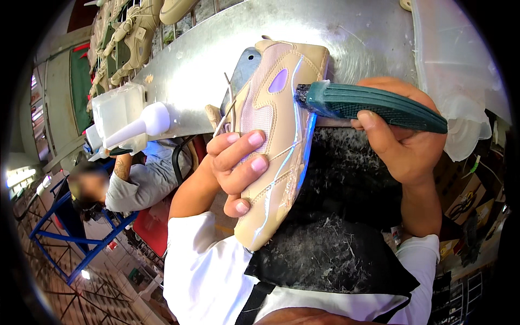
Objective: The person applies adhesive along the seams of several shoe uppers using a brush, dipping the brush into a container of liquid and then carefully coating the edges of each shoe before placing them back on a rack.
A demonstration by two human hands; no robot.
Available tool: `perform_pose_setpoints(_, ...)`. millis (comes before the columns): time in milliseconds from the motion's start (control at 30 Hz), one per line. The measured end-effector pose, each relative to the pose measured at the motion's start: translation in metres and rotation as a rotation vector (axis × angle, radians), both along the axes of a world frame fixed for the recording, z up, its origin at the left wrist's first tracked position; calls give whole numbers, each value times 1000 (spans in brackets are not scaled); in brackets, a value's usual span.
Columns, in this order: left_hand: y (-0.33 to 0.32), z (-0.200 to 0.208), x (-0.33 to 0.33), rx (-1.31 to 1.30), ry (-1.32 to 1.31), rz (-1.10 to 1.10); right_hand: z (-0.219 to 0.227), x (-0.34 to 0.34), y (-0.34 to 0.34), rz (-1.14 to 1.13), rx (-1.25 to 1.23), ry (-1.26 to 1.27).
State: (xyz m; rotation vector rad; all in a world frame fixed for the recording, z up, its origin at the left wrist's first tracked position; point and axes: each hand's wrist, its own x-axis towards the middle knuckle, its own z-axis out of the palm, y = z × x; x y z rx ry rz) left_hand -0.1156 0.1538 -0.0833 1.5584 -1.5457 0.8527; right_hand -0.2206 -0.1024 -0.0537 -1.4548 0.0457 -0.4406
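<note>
My left hand (236,162) is wrapped round a beige shoe upper (281,124), its fingertips pressed on the side panel. The shoe is tilted on end, toe toward me. A blue-grey last (244,67) shows at its opening, and a loose lace hangs there. Along the lower side runs a thin line glowing bluish white, with bright blue at the edge. In my right hand (406,130) is a brush (374,105) with a thick, ridged, dark green handle. Its short dark tip meets the shoe's side near that line, close to the heel.
A metal bench (363,32) spans the far side. At left stand a clear plastic container (116,111) and a white squeeze bottle (146,123). Several beige shoes (130,43) sit on a rack. Another person (141,181) sits at left. A black apron (336,244) covers my lap.
</note>
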Motion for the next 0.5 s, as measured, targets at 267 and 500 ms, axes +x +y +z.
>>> perform_pose_setpoints(267, 7, 11, 7, 100, -50, -55, 35, 10, 1, -102, -111, 238)
perform_pose_setpoints(500, 5, 17, 14, 127, -89, -104, 54, 18, 4, -226, -311, 435)
